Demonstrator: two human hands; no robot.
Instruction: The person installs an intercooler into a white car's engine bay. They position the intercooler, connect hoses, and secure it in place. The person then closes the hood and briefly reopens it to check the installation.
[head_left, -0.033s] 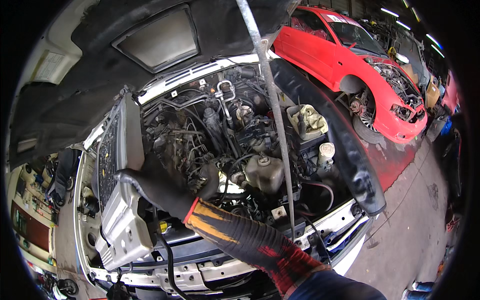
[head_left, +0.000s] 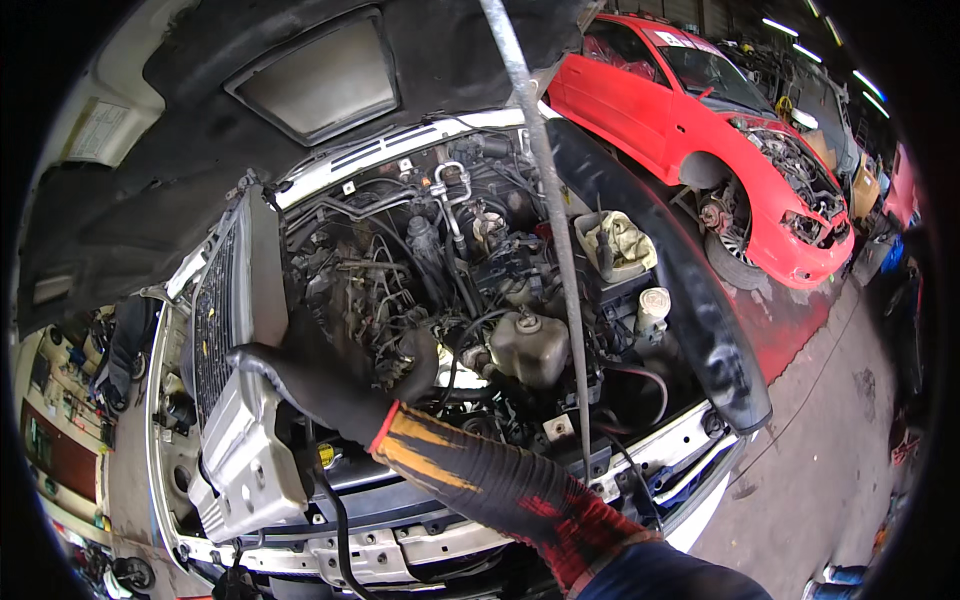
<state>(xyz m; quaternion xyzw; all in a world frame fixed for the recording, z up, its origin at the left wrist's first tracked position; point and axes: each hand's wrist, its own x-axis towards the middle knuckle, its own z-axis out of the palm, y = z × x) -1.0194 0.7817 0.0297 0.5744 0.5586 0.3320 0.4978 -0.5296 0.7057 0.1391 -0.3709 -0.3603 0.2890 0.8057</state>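
Observation:
My right hand (head_left: 325, 385), in a black glove, reaches across the front of the engine bay from the lower right. Its thumb lies over the edge of an intercooler (head_left: 222, 300) with a finned core, which stands tilted up on the left side of the bay. A ribbed silver metal cover (head_left: 250, 455) sits at its lower end, just under the hand. The fingers are hidden behind the part, and the hand is closed on it. A black hose (head_left: 338, 530) hangs down beside the cover. My left hand is out of the picture.
A raised bonnet (head_left: 190, 130) hangs overhead, with a metal prop rod (head_left: 548, 190) slanting down through the bay. The engine (head_left: 375, 290) lies exposed beside a cloudy plastic reservoir (head_left: 530, 348). A black fender cover (head_left: 690, 310) drapes the right wing. A red car (head_left: 690, 130) stands beyond.

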